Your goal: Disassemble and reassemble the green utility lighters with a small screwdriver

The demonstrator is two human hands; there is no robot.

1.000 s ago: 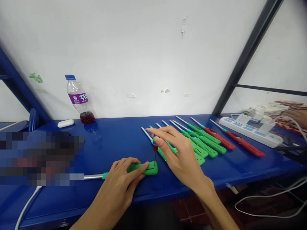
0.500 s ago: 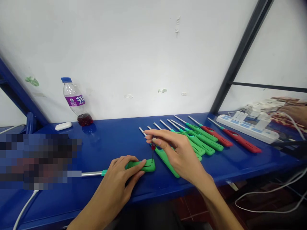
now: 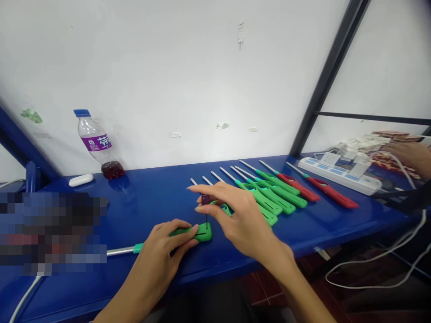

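My left hand (image 3: pixel 163 251) is closed around a green long-nosed gas lighter (image 3: pixel 205 233), pressing it flat against the blue table near the front edge. The lighter's metal tube points left and its slotted handle end shows past my fingers. In my right hand (image 3: pixel 240 220), a small screwdriver (image 3: pixel 205 199) with a dark red handle is pinched between thumb and fingers. It stands upright, its thin shaft meeting the small hole at the end of the lighter's handle. Just beyond my right hand, several green lighters (image 3: pixel 267 202) lie in a slanted row, some partly hidden by it.
Two red lighters (image 3: pixel 332 192) end the row at the right, near a white power strip (image 3: pixel 340 174) with plugs. At the back left stand a bottle (image 3: pixel 97 143) of dark red drink and a white case (image 3: pixel 81 180). A blurred-out patch covers the table's left side. Another person's hand (image 3: pixel 412 157) shows far right.
The whole view has shifted slightly, with things sitting a little further left. My right-hand fingers have shifted on the screwdriver's handle, while its tip stays at the lighter's hole.
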